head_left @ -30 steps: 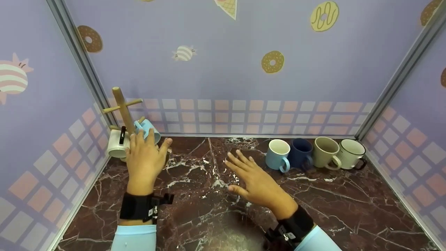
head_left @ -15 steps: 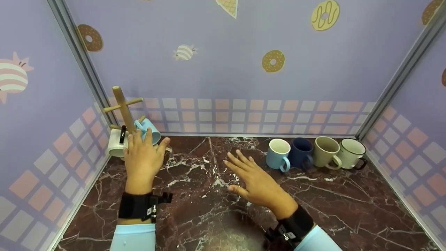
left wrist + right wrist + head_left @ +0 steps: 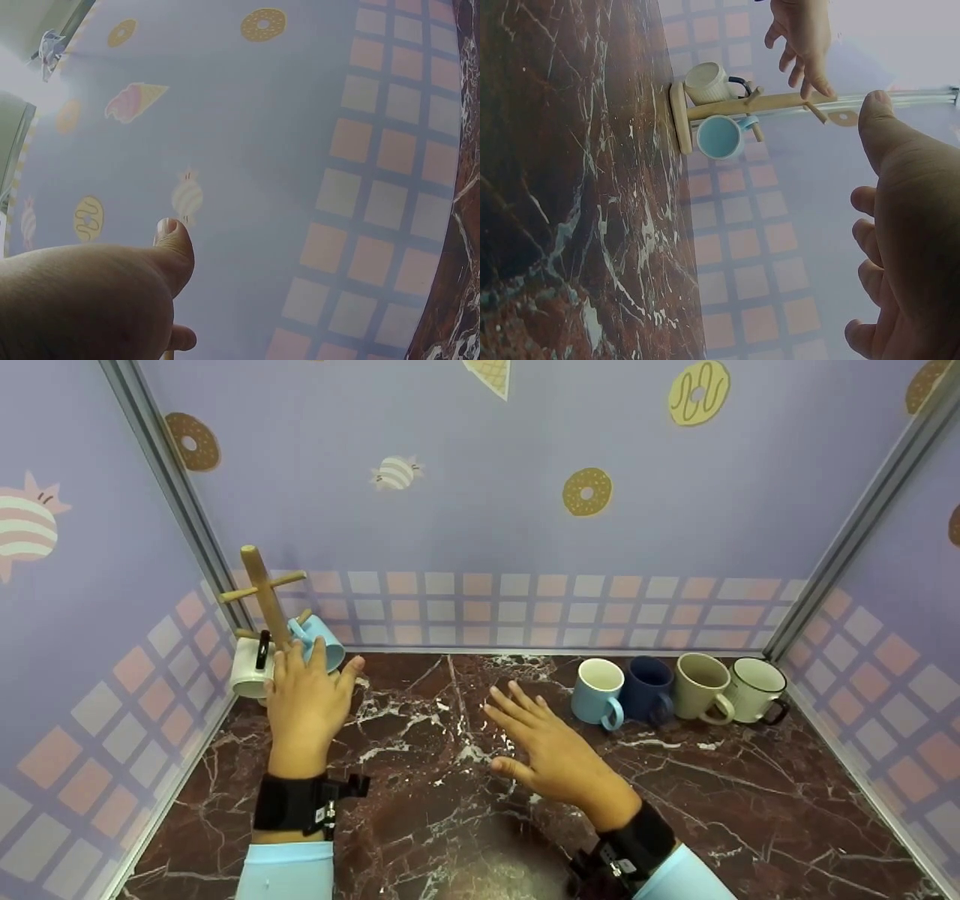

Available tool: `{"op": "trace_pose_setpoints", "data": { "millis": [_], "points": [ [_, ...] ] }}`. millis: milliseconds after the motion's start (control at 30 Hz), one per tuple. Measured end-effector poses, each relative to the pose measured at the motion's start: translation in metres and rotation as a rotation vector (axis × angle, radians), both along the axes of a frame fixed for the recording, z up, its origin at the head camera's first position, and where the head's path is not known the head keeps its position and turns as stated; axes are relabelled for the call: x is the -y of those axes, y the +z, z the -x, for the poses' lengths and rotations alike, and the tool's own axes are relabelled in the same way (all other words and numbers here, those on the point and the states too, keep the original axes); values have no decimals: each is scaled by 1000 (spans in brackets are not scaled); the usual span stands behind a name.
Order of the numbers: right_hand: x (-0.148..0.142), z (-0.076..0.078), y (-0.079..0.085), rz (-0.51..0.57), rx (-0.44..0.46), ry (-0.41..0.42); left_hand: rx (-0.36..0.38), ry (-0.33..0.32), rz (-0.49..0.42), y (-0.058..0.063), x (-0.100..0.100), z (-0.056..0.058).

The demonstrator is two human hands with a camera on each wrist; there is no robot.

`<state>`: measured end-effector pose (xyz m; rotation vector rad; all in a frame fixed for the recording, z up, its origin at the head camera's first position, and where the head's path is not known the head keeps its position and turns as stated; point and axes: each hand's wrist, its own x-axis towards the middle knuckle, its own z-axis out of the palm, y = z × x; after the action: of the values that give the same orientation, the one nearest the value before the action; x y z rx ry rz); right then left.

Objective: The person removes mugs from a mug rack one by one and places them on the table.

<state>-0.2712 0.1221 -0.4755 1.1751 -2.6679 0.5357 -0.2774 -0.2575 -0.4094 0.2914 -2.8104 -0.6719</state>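
Observation:
A wooden mug tree (image 3: 264,592) stands at the back left. On its lower pegs hang a white mug (image 3: 248,667) with a black handle and a light blue mug (image 3: 327,643). My left hand (image 3: 307,709) is held with fingers extended in front of the tree, overlapping the light blue mug in the head view. From the right wrist, that left hand (image 3: 802,34) shows apart from both mugs, near the tree's upper part, holding nothing. My right hand (image 3: 562,757) hovers over the middle of the table, fingers spread and nothing in its grasp.
At the back right a row of mugs stands upright on the dark marbled table (image 3: 442,840): a light blue mug (image 3: 592,701), a navy mug (image 3: 646,690), a beige mug (image 3: 694,690) and a white black-rimmed mug (image 3: 750,697). Patterned walls (image 3: 480,510) enclose the back and sides.
My left hand has drifted slightly left and back toward me. The right hand and all the mugs stay where they were.

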Motion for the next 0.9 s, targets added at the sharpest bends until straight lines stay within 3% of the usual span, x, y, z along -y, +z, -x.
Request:
{"op": "trace_pose_setpoints", "data": {
  "millis": [633, 900],
  "points": [
    [1, 1, -4, -22, 6, 12, 32, 56, -50, -4, 20, 1],
    [1, 2, -2, -18, 22, 15, -50, 94, -69, 1, 29, 4]
  ]
}}
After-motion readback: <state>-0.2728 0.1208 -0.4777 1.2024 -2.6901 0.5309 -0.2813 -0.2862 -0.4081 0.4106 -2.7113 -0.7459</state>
